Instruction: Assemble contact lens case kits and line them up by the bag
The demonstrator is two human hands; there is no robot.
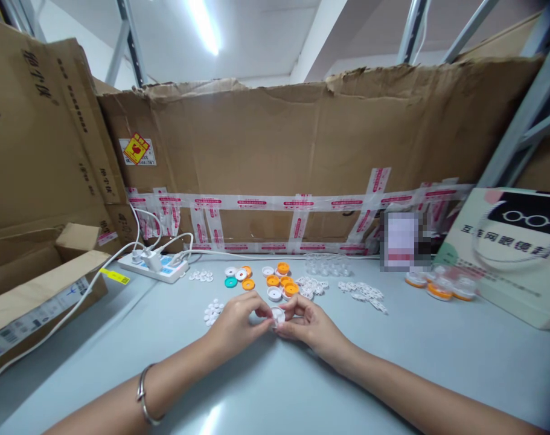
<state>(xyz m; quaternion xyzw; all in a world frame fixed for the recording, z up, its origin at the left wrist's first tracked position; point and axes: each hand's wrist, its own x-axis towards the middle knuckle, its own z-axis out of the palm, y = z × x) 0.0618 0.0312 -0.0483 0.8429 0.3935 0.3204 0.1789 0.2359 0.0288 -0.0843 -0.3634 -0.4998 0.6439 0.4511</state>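
Note:
A small round white plastic part [278,316] is held between my two hands, just above the table. My left hand [243,320] pinches its left edge with thumb and fingers. On its right side, my right hand [308,323] grips it the same way. Just beyond lie orange round caps [273,281] and white ones [274,293], some stacked. A teal disc [230,282] sits among white and orange discs further left. Small white discs [212,312] form a pile beside my left hand. White ring-like pieces [313,287] and linked white parts [363,293] lie beyond my right hand.
A power strip [154,266] with plugs and cables stands at the back left, near an open cardboard box [43,290]. Clear cups [326,264] stand at the back. Orange-based clear containers [440,284] and a printed bag [510,260] are at the right. Large cardboard [275,145] walls the back.

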